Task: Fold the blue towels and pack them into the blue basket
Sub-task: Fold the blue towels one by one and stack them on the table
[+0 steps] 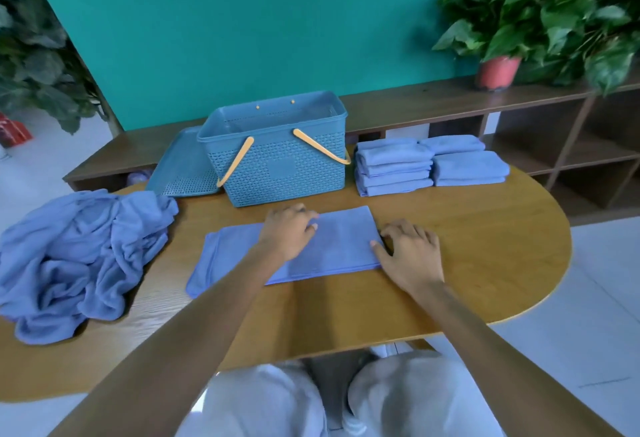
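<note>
A blue towel (339,246) lies flat on the wooden table (467,256), folded into a long strip. My left hand (289,232) rests on its middle with fingers loosely bent, pressing it down. My right hand (410,254) sits at the strip's right end, its fingers and thumb at the towel's edge. Behind the towel stands the blue basket (280,156), open, with two orange handles hanging down. To its right are two stacks of folded blue towels (394,168) (469,163). A heap of unfolded blue towels (79,256) lies at the left.
The basket's blue lid (183,166) leans against its left side. A low wooden shelf (519,104) runs along the teal wall with a potted plant (498,71) on it. The table's rounded right edge drops off to a pale floor.
</note>
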